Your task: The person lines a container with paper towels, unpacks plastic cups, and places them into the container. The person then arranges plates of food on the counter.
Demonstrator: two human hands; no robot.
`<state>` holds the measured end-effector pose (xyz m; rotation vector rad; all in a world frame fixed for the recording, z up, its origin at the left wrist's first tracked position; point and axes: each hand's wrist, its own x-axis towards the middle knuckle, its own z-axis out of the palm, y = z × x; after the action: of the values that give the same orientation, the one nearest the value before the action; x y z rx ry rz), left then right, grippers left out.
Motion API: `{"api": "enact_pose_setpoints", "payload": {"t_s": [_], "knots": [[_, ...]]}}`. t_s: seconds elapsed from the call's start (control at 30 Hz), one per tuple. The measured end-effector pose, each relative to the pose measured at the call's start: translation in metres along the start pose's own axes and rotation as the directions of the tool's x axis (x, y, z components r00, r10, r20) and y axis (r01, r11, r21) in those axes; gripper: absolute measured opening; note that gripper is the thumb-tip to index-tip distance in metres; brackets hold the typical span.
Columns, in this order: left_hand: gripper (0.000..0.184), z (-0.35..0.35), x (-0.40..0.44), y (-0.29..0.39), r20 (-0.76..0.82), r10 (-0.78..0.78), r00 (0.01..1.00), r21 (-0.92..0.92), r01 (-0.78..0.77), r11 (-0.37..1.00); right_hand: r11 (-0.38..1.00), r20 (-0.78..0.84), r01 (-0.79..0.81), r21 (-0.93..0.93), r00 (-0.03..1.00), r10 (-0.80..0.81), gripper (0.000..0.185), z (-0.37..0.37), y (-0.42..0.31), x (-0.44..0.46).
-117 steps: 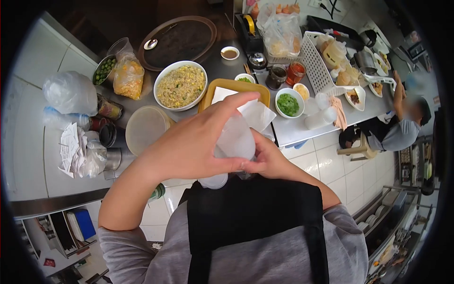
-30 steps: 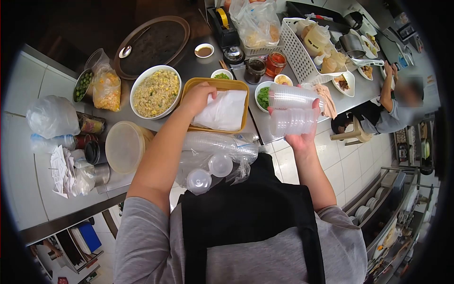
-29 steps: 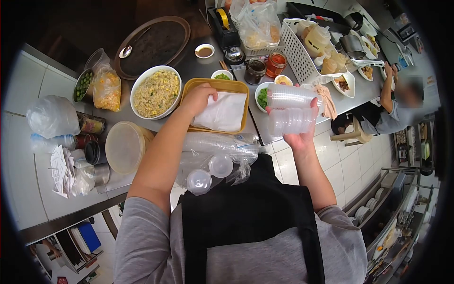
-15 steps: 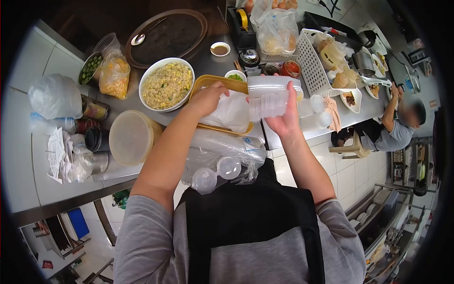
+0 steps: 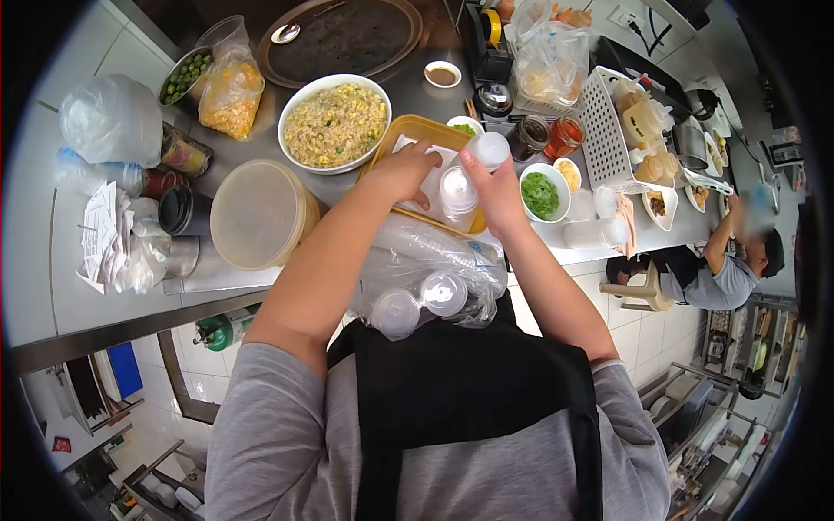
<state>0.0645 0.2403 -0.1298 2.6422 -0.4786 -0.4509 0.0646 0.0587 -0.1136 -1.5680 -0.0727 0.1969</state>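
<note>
Holding clear cups [image 5: 459, 193], tray [image 5: 426, 128] partly hidden

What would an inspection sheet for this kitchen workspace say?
Surface: metal counter, crowded.
Job's things: clear cups above the tray, which holds white paper.
Clutter: rice, greens, jars, plastic bag at the near edge.
Left grip: fingers spread over the paper; contact unclear.
Right grip: holding the cups.
Cables: black cords by the wall socket.
Surroundings: another person at right, near a stool.
</note>
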Motion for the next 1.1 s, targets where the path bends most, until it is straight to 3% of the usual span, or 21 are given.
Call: {"api": "enact_pose_setpoints", "payload": {"t_s": [0.03, 0.1, 0.17, 0.23, 0.37, 0.43, 0.47, 0.53, 0.63, 0.7, 0.77, 0.83, 0.87, 0.9, 0.97, 1.03, 1.1], "knots": [[0.070, 0.001, -0.001, 0.000, 0.002, -0.001, 1.000, -0.004, 0.001, 1.000, 1.000, 0.001, -0.004, -0.002, 1.000, 0.004, 0.056, 0.000, -0.001, -0.002], [0.076, 0.005, -0.001, 0.000, -0.030, -0.024, 0.999, -0.019, 0.023, 1.000, 0.923, 0.052, 0.080, -0.377, 0.996, -0.066, 0.058, 0.003, -0.015, -0.009], [0.079, 0.007, 0.000, -0.002, -0.037, -0.013, 0.999, -0.020, 0.012, 1.000, 0.903, 0.087, 0.134, -0.409, 0.990, -0.108, 0.064, 0.000, -0.002, -0.003], [0.081, 0.011, 0.001, -0.003, -0.046, 0.000, 0.999, -0.017, -0.001, 1.000, 0.761, 0.129, 0.157, -0.630, 0.987, -0.097, 0.065, -0.003, 0.009, 0.003], [0.082, 0.007, -0.002, 0.000, -0.032, -0.023, 0.999, -0.007, 0.022, 1.000, 0.788, 0.144, 0.155, -0.596, 0.986, -0.084, 0.068, -0.007, -0.010, 0.000], [0.082, 0.002, -0.004, 0.003, -0.013, -0.025, 1.000, -0.012, 0.025, 1.000, 0.659, 0.147, 0.257, -0.707, 0.965, -0.218, 0.061, -0.009, -0.023, -0.005], [0.083, 0.000, -0.004, 0.004, 0.017, -0.036, 0.999, -0.016, 0.037, 0.999, 0.657, 0.144, 0.254, -0.709, 0.965, -0.218, 0.061, -0.010, -0.028, -0.008], [0.085, -0.002, -0.004, 0.006, 0.049, -0.037, 0.998, -0.018, 0.038, 0.999, 0.316, 0.309, 0.431, -0.845, 0.877, -0.368, 0.052, -0.015, -0.035, -0.012], [0.084, -0.001, -0.002, 0.003, 0.058, -0.022, 0.998, -0.030, 0.023, 0.999, 0.367, 0.304, 0.413, -0.833, 0.897, -0.320, 0.043, -0.017, -0.020, -0.013], [0.083, -0.003, 0.000, 0.004, 0.047, -0.019, 0.999, 0.011, 0.019, 1.000, 0.309, 0.293, 0.412, -0.857, 0.884, -0.365, 0.039, -0.018, -0.021, -0.012], [0.073, -0.008, 0.002, 0.011, 0.009, -0.021, 1.000, 0.057, 0.021, 0.998, 0.315, 0.271, 0.349, -0.883, 0.925, -0.266, 0.041, -0.017, -0.025, -0.012], [0.055, -0.007, 0.003, 0.018, -0.150, 0.104, 0.983, 0.153, -0.081, 0.985, 0.308, 0.226, 0.296, -0.904, 0.944, -0.241, 0.045, -0.013, -0.023, -0.009], [0.038, -0.006, 0.004, 0.024, -0.222, 0.168, 0.960, 0.203, -0.123, 0.971, 0.303, 0.199, 0.257, -0.918, 0.957, -0.209, 0.050, -0.013, -0.023, -0.010], [0.038, -0.002, 0.009, 0.024, -0.213, 0.180, 0.960, 0.204, -0.136, 0.969, 0.305, 0.185, 0.243, -0.921, 0.961, -0.207, 0.050, -0.014, -0.023, -0.013], [0.032, 0.006, 0.019, 0.016, -0.081, 0.151, 0.985, -0.022, -0.153, 0.988, 0.195, 0.215, 0.273, -0.942, 0.937, -0.275, 0.059, -0.015, -0.030, -0.019], [0.032, 0.012, 0.022, 0.015, -0.009, 0.079, 0.997, -0.111, -0.079, 0.991, 0.282, 0.189, 0.299, -0.912, 0.915, -0.358, 0.066, -0.026, -0.046, -0.039], [0.033, 0.015, 0.021, 0.014, 0.069, 0.008, 0.998, -0.191, 0.005, 0.981, 0.313, 0.181, 0.506, -0.804, 0.709, -0.682, 0.072, -0.058, -0.059, -0.067]]}}
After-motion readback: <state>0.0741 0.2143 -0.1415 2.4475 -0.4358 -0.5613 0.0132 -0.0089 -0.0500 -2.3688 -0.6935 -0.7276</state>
